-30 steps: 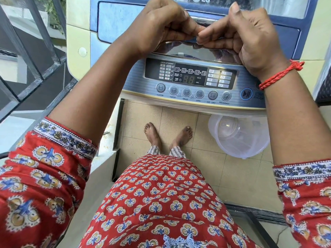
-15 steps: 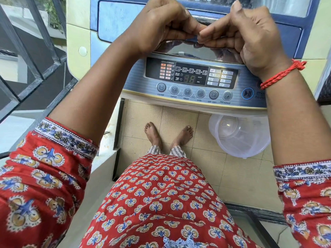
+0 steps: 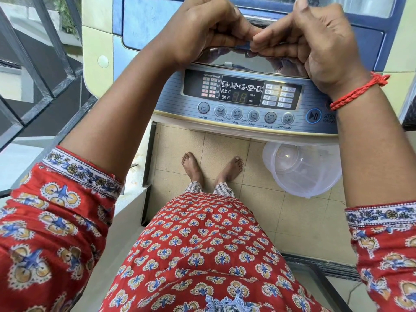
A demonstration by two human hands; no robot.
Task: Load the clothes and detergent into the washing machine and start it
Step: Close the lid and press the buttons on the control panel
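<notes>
A top-loading washing machine stands in front of me, its blue lid point(image 3: 144, 21) down. Its control panel point(image 3: 243, 93) faces me with a row of round buttons and a blue start/pause button point(image 3: 313, 115) on the right. My left hand point(image 3: 202, 30) and my right hand point(image 3: 315, 41) meet above the lid's front edge. Fingers and thumbs of both pinch a small thin blue item point(image 3: 244, 45) between them. Most of that item is hidden by the fingers, so I cannot tell what it is. No clothes are in view.
A clear plastic tub point(image 3: 301, 170) sits on the tiled floor under the machine's front right. A dark metal railing point(image 3: 45, 70) runs along the left. My bare feet point(image 3: 211, 167) stand close to the machine.
</notes>
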